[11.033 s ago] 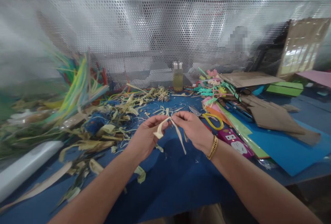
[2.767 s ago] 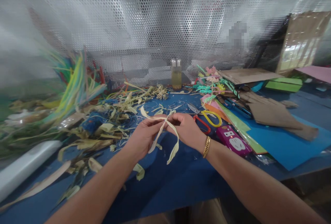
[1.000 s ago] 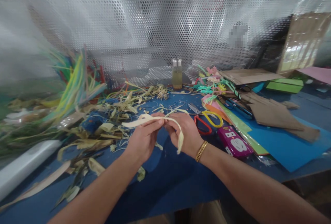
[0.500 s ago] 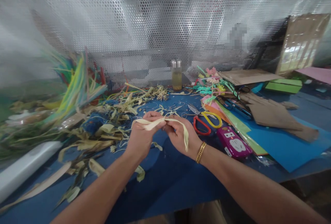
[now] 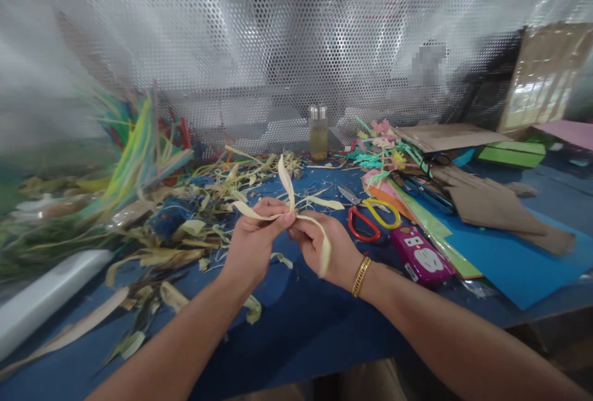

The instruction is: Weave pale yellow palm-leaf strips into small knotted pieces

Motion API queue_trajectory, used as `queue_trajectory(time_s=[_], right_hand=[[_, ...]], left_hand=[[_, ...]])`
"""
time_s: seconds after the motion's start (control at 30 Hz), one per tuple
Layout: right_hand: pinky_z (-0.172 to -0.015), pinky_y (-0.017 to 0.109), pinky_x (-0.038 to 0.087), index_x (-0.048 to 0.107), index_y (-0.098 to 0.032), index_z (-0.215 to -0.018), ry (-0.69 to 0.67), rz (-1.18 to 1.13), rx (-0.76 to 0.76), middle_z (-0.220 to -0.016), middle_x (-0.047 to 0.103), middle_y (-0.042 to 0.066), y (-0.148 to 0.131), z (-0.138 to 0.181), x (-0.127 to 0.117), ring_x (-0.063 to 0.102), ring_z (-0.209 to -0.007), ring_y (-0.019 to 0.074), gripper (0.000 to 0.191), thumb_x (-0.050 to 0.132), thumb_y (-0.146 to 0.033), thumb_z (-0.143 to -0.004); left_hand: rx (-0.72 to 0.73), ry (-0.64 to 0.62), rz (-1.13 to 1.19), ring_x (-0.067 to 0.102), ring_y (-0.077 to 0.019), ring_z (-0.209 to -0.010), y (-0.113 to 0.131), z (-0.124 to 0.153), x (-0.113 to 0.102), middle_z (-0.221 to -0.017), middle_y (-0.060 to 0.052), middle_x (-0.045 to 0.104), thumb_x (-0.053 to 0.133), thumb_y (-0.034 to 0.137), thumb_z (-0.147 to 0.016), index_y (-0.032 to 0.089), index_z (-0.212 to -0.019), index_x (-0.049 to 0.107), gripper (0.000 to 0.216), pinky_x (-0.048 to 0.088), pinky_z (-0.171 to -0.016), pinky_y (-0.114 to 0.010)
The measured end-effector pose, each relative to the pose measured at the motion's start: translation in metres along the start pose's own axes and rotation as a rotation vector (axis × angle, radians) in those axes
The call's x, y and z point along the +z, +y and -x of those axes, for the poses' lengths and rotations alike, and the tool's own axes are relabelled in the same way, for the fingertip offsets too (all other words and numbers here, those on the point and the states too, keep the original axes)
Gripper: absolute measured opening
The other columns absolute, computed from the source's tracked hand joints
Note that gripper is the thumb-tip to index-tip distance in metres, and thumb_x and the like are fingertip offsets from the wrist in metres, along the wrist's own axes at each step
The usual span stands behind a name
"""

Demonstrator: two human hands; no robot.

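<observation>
Above the near middle of the blue table, my left hand [image 5: 252, 243] and my right hand [image 5: 331, 243] meet, both closed in a pinch on pale corn husk strips [image 5: 286, 183]. One strip stands up from the pinch point. Another points left over my left fingers, and one droops over the back of my right hand. The husk at the crossing is partly hidden by my thumbs and fingertips. Scissors [image 5: 364, 223] with a red and a yellow handle lie just right of my right hand. Loose husk pieces [image 5: 222, 188] lie beyond and left of my left hand.
A glass bottle [image 5: 318, 135] stands before the perforated metal panel [image 5: 296, 49]. Coloured strips [image 5: 132, 154] and a white bar-shaped object [image 5: 55, 296] are at left. At right lie a purple box [image 5: 419, 256], blue paper [image 5: 504, 259], cardboard [image 5: 491, 206] and craft flowers [image 5: 382, 135].
One husk strip now stands upright from the pinch, where before the husk lay flatter across both hands. My hands have stayed in nearly the same place.
</observation>
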State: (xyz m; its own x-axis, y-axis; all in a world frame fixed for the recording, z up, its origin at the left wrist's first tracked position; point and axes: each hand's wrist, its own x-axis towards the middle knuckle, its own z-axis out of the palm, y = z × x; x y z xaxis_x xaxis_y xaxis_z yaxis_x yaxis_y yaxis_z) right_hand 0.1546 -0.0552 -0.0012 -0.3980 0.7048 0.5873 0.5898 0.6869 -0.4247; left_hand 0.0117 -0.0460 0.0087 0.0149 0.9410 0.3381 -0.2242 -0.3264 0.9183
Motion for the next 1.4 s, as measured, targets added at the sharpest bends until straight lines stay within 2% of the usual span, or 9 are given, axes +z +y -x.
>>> queue_trajectory(time_s=[0.2, 0.37, 0.53, 0.67, 0.83, 1.03, 1.13, 1.3, 1.4], right_hand=[[-0.075, 0.029, 0.046, 0.065, -0.020, -0.084, 0.006, -0.008, 0.061, -0.087, 0.069, 0.005, -0.001, 0.002, 0.002, 0.062, -0.082, 0.0179, 0.016, 0.049, -0.017, -0.088], [-0.087, 0.030, 0.047, 0.065, -0.022, -0.103, 0.123, -0.213, 0.031, -0.104, 0.068, 0.006, 0.010, -0.001, 0.008, 0.062, -0.096, 0.0175, 0.025, 0.045, -0.015, -0.091], [-0.084, 0.031, 0.048, 0.067, -0.022, -0.099, 0.150, -0.222, 0.039, -0.090, 0.069, 0.006, 0.014, -0.003, 0.011, 0.063, -0.089, 0.0184, 0.023, 0.045, -0.019, -0.093], [-0.077, 0.028, 0.047, 0.068, -0.020, -0.091, 0.106, -0.209, 0.091, -0.089, 0.069, 0.006, 0.009, -0.003, 0.002, 0.062, -0.082, 0.0164, 0.020, 0.047, -0.022, -0.092], [-0.063, 0.024, 0.042, 0.066, -0.017, -0.086, 0.175, -0.160, 0.144, -0.079, 0.066, 0.003, 0.002, -0.003, -0.019, 0.057, -0.068, 0.0127, 0.010, 0.057, -0.023, -0.085], [-0.062, 0.026, 0.038, 0.057, -0.018, -0.069, 0.351, -0.084, 0.116, -0.065, 0.056, 0.001, -0.002, -0.005, -0.032, 0.050, -0.062, 0.0118, 0.024, 0.047, -0.023, -0.090], [-0.057, 0.025, 0.038, 0.055, -0.019, -0.067, 0.372, -0.188, 0.163, -0.062, 0.054, 0.000, -0.003, -0.005, -0.029, 0.048, -0.058, 0.0107, 0.025, 0.048, -0.028, -0.090], [-0.041, 0.022, 0.034, 0.056, -0.021, -0.087, 0.385, -0.622, 0.310, -0.065, 0.059, -0.002, -0.005, -0.005, -0.028, 0.043, -0.041, 0.0062, 0.022, 0.047, -0.040, -0.093], [-0.043, 0.023, 0.037, 0.059, -0.021, -0.094, 0.506, -0.560, 0.320, -0.065, 0.059, -0.001, 0.001, -0.009, -0.037, 0.045, -0.043, 0.0073, 0.023, 0.047, -0.041, -0.093]], left_hand=[[-0.062, 0.047, -0.001, 0.053, -0.0120, -0.074, 0.004, 0.001, 0.003, -0.078, 0.000, 0.055, 0.078, 0.021, -0.065, 0.018, -0.065, 0.072, 0.007, 0.043, -0.069, -0.025], [-0.201, -0.060, 0.005, 0.060, -0.0186, -0.088, 0.004, 0.001, 0.005, -0.089, -0.005, 0.067, 0.077, 0.023, -0.068, 0.018, -0.079, 0.075, 0.012, 0.046, -0.085, -0.032], [-0.156, -0.065, -0.019, 0.061, -0.0210, -0.095, 0.003, 0.001, 0.003, -0.098, -0.007, 0.069, 0.076, 0.026, -0.070, 0.018, -0.079, 0.076, 0.012, 0.046, -0.090, -0.034], [-0.015, -0.042, -0.167, 0.059, -0.0223, -0.100, 0.003, -0.001, 0.001, -0.099, -0.007, 0.068, 0.073, 0.029, -0.073, 0.020, -0.079, 0.077, 0.011, 0.046, -0.091, -0.034], [0.072, -0.013, -0.299, 0.061, -0.0203, -0.090, 0.008, -0.002, -0.001, -0.096, -0.006, 0.070, 0.073, 0.028, -0.073, 0.022, -0.080, 0.077, 0.010, 0.048, -0.078, -0.029], [-0.031, -0.033, -0.336, 0.049, -0.0114, -0.056, 0.011, 0.000, 0.005, -0.071, -0.002, 0.066, 0.068, 0.028, -0.076, 0.019, -0.080, 0.076, 0.012, 0.040, -0.053, -0.024], [-0.038, -0.054, -0.346, 0.053, -0.0141, -0.062, 0.010, 0.000, 0.005, -0.070, -0.002, 0.065, 0.067, 0.030, -0.077, 0.021, -0.084, 0.076, 0.015, 0.042, -0.059, -0.025], [-0.081, -0.090, -0.245, 0.057, -0.0178, -0.074, 0.004, -0.001, 0.001, -0.088, -0.006, 0.069, 0.067, 0.032, -0.077, 0.021, -0.088, 0.076, 0.018, 0.043, -0.065, -0.027], [-0.103, -0.099, -0.219, 0.056, -0.0158, -0.070, 0.003, 0.000, 0.003, -0.088, -0.006, 0.069, 0.068, 0.033, -0.076, 0.022, -0.086, 0.076, 0.018, 0.042, -0.063, -0.027]])
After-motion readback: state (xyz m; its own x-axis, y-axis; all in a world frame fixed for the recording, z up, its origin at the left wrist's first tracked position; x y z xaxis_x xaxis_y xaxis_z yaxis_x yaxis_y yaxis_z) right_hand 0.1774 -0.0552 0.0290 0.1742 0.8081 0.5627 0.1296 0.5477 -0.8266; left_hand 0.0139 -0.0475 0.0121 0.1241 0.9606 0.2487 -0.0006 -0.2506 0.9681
